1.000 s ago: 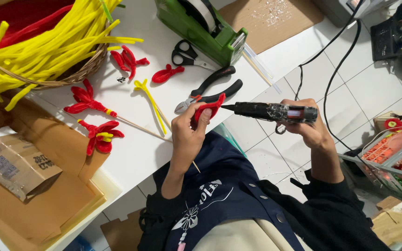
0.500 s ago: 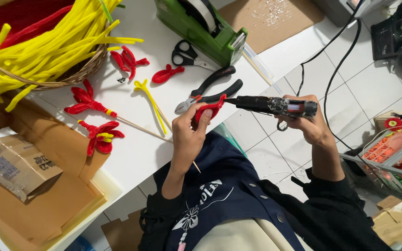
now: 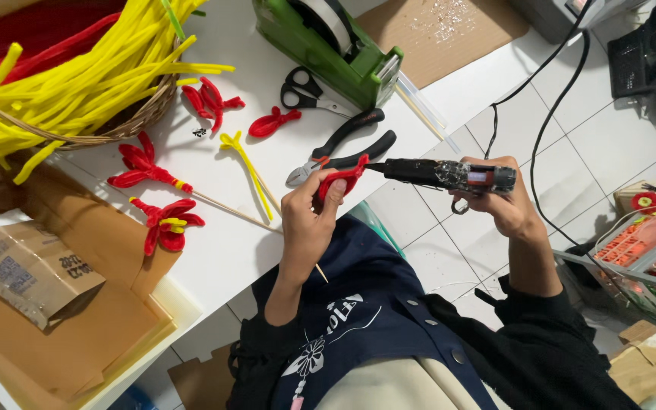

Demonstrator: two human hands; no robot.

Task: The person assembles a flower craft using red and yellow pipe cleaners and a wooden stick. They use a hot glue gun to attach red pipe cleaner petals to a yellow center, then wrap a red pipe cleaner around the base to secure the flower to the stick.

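My left hand (image 3: 310,220) pinches a red pipe-cleaner petal piece (image 3: 341,178) set on a thin wooden stick whose end pokes out below the hand (image 3: 320,273). My right hand (image 3: 503,201) grips a black hot glue gun (image 3: 442,174), held level, its nozzle tip touching the red piece. Both hands hover just off the white table's edge, above my lap. Black-handled pliers (image 3: 347,148) lie on the table right behind the red piece.
On the white table (image 3: 222,250) lie finished red flowers on sticks (image 3: 162,222), red petal pieces (image 3: 208,100), a yellow pipe-cleaner piece (image 3: 246,163), scissors (image 3: 305,89), a green tape dispenser (image 3: 328,45) and a basket of yellow stems (image 3: 77,83). A cardboard box (image 3: 28,269) sits left. Black cables (image 3: 548,99) cross the tiled floor.
The glue gun has moved left until its nozzle meets the red piece. My left hand has kept the piece nearly still.
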